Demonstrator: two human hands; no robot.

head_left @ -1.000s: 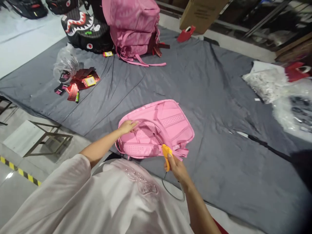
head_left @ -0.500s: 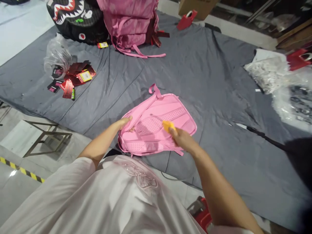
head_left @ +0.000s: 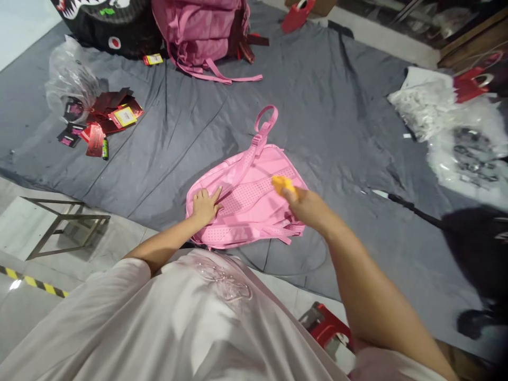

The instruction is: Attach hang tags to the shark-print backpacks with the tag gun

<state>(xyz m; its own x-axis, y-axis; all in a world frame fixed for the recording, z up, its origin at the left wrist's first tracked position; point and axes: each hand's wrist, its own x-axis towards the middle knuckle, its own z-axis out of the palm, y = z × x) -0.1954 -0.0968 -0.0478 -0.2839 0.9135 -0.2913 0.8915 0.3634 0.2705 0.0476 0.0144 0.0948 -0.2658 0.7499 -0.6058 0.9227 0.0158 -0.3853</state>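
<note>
A pink backpack lies on the grey cloth in front of me, its dotted back panel facing up. One shoulder strap runs along its far side and ends in a loop above the top edge. My left hand rests on the left end of the bag, fingers spread over the strap's base. In my right hand is a small yellow-orange object, blurred, perhaps a cloth; it sits over the right part of the panel. My fingers cover part of it.
At the back stand a black bag and a larger pink backpack. Red tags and a plastic bag lie left. Plastic-wrapped items and a knife-like tool are right. Below stands a red stool.
My left hand has gone from gripping the bag's edge to lying spread on it. The far strap now stretches out past the top. My right hand has moved slightly up and right with the yellow-orange object.
</note>
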